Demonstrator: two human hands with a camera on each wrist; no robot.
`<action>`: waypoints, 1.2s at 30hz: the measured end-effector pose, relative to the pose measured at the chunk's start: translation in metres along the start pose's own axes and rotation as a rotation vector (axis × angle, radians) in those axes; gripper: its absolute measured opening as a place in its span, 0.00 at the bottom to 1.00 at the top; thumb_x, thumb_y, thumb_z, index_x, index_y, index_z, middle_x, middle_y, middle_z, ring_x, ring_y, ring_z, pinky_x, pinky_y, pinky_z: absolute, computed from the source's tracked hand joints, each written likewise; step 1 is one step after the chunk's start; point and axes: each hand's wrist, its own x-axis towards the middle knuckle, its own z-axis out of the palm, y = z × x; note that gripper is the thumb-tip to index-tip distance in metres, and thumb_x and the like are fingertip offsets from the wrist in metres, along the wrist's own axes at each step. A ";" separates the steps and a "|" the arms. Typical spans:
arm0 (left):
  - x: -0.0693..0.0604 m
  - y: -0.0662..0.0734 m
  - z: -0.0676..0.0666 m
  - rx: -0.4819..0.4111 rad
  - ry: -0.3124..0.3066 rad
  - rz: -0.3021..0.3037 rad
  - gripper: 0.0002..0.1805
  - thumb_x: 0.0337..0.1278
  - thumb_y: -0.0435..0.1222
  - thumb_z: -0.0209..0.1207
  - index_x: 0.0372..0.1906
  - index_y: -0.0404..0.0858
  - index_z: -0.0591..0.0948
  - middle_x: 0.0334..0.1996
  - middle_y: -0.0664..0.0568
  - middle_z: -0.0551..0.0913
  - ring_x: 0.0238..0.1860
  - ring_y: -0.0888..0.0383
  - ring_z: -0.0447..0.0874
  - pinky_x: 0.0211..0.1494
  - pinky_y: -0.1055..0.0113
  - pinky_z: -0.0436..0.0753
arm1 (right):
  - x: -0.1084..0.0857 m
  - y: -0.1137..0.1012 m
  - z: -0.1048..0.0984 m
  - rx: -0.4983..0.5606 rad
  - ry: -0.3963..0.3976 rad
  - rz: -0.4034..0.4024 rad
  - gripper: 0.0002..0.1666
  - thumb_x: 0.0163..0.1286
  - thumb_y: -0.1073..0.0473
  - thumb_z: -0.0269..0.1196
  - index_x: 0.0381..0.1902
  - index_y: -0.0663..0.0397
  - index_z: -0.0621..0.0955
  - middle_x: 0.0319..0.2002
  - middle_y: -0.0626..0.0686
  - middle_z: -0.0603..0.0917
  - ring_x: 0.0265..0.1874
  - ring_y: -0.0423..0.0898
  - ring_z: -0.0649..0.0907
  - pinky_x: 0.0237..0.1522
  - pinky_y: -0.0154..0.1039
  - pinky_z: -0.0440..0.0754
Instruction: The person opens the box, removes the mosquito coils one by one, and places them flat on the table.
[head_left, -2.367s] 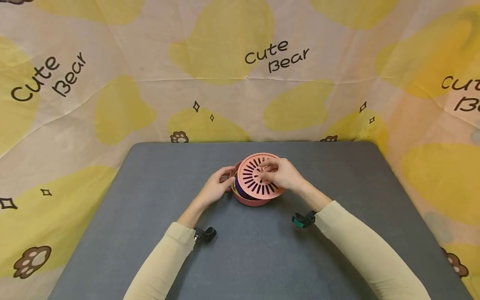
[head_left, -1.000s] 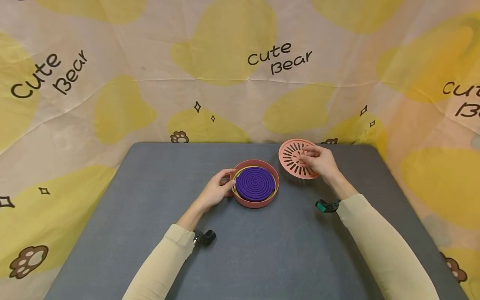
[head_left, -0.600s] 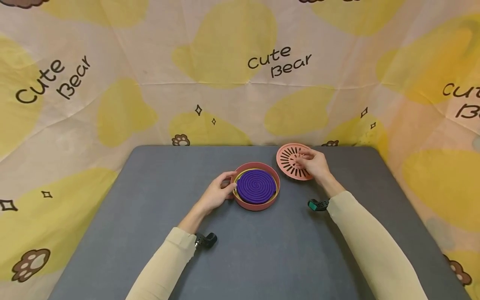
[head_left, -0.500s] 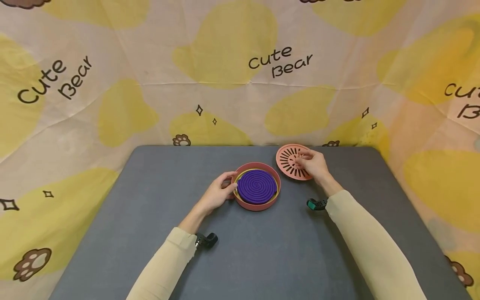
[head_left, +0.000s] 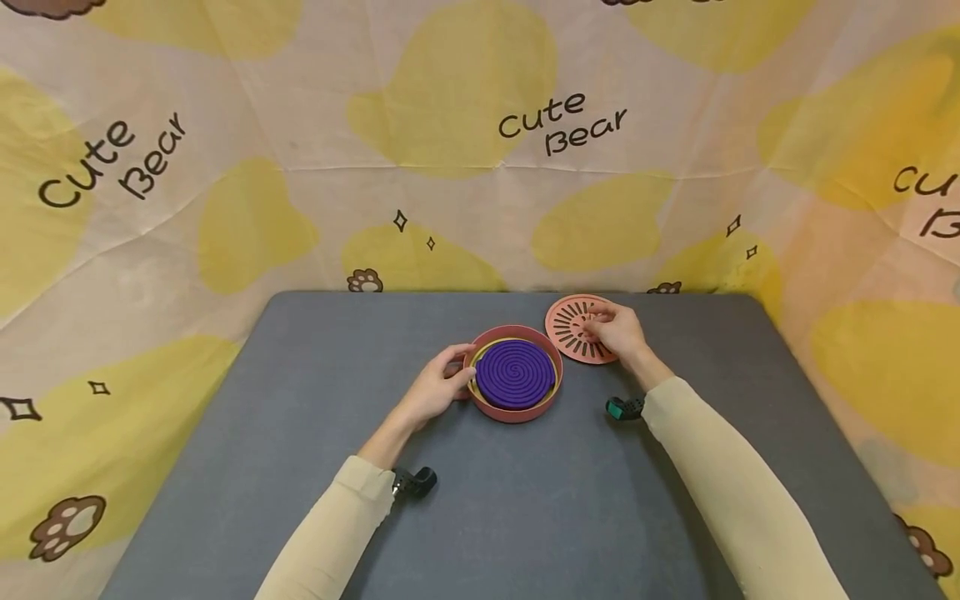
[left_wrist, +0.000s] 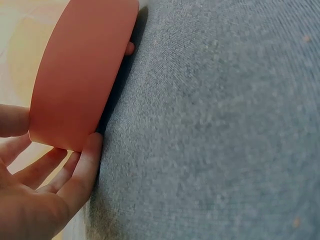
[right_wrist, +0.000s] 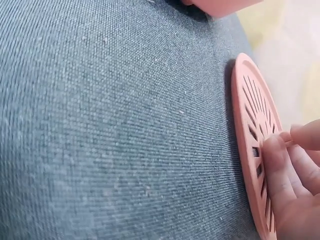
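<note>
Clamps the left hand on the smooth wall of a round pink dish on the ribbed, grey-blue worktop; with the right hand, pinches the middle of a thin, slotted pink disc, just beside it, right and far. Shows inside the dish a purple spiral-ridged coil within a yellow ring.

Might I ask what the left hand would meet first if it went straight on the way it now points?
Most likely the round pink box: the left hand grips its side, with no gap showing between them.
</note>
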 end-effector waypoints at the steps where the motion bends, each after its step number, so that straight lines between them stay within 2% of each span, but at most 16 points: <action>1: 0.000 0.000 0.000 0.003 0.002 0.001 0.23 0.76 0.36 0.56 0.72 0.45 0.72 0.66 0.42 0.73 0.63 0.45 0.77 0.51 0.54 0.86 | 0.000 0.000 0.000 -0.005 -0.003 -0.002 0.26 0.75 0.64 0.62 0.67 0.67 0.74 0.48 0.66 0.82 0.31 0.44 0.88 0.36 0.34 0.87; 5: 0.000 0.001 0.001 0.022 0.006 0.009 0.24 0.76 0.37 0.56 0.72 0.45 0.72 0.67 0.42 0.73 0.65 0.45 0.76 0.52 0.54 0.86 | -0.003 -0.003 -0.003 -0.039 -0.008 -0.019 0.26 0.75 0.65 0.61 0.68 0.67 0.74 0.50 0.68 0.81 0.36 0.51 0.89 0.38 0.38 0.87; 10: 0.001 0.001 0.000 0.016 0.012 0.010 0.24 0.76 0.36 0.56 0.73 0.44 0.71 0.67 0.41 0.72 0.64 0.44 0.76 0.51 0.54 0.86 | -0.009 -0.015 -0.007 -0.145 -0.022 -0.041 0.24 0.76 0.62 0.60 0.66 0.67 0.74 0.51 0.68 0.81 0.45 0.60 0.87 0.44 0.47 0.87; 14: 0.001 0.002 -0.001 0.015 0.022 -0.005 0.24 0.76 0.37 0.56 0.73 0.45 0.71 0.67 0.42 0.72 0.64 0.45 0.76 0.51 0.54 0.86 | -0.013 -0.026 -0.012 -0.286 -0.003 -0.062 0.23 0.77 0.59 0.60 0.64 0.66 0.77 0.51 0.66 0.82 0.47 0.60 0.84 0.44 0.47 0.84; 17: 0.001 0.003 -0.001 0.018 0.020 -0.017 0.24 0.76 0.37 0.55 0.73 0.45 0.71 0.67 0.42 0.73 0.64 0.46 0.76 0.51 0.54 0.86 | -0.017 -0.035 -0.015 -0.338 0.007 -0.079 0.21 0.77 0.58 0.59 0.61 0.66 0.79 0.49 0.65 0.83 0.45 0.59 0.83 0.42 0.46 0.83; 22: 0.002 0.003 -0.001 0.013 0.014 -0.020 0.24 0.76 0.37 0.55 0.73 0.45 0.71 0.67 0.42 0.73 0.64 0.46 0.76 0.52 0.54 0.86 | -0.026 -0.049 -0.017 -0.318 -0.015 -0.121 0.18 0.77 0.58 0.60 0.57 0.65 0.81 0.46 0.65 0.84 0.42 0.60 0.85 0.41 0.46 0.84; 27: 0.002 0.002 0.000 0.026 0.017 -0.019 0.24 0.76 0.36 0.55 0.72 0.45 0.71 0.67 0.43 0.73 0.65 0.46 0.76 0.52 0.53 0.85 | -0.037 -0.060 -0.013 -0.272 -0.064 -0.167 0.20 0.77 0.55 0.60 0.57 0.64 0.82 0.47 0.66 0.84 0.47 0.64 0.85 0.47 0.52 0.85; 31: 0.001 0.002 0.002 0.027 0.025 -0.025 0.23 0.76 0.36 0.55 0.72 0.45 0.72 0.66 0.43 0.73 0.64 0.46 0.76 0.51 0.54 0.86 | -0.045 -0.065 -0.005 -0.267 -0.096 -0.211 0.22 0.77 0.52 0.61 0.59 0.63 0.82 0.49 0.65 0.85 0.48 0.61 0.85 0.47 0.50 0.83; 36: -0.001 0.003 0.004 0.027 0.032 -0.026 0.23 0.76 0.36 0.55 0.72 0.45 0.72 0.66 0.43 0.74 0.63 0.47 0.77 0.51 0.55 0.86 | -0.053 -0.069 0.008 -0.316 -0.099 -0.299 0.21 0.76 0.50 0.63 0.57 0.59 0.84 0.50 0.59 0.86 0.50 0.55 0.84 0.51 0.51 0.81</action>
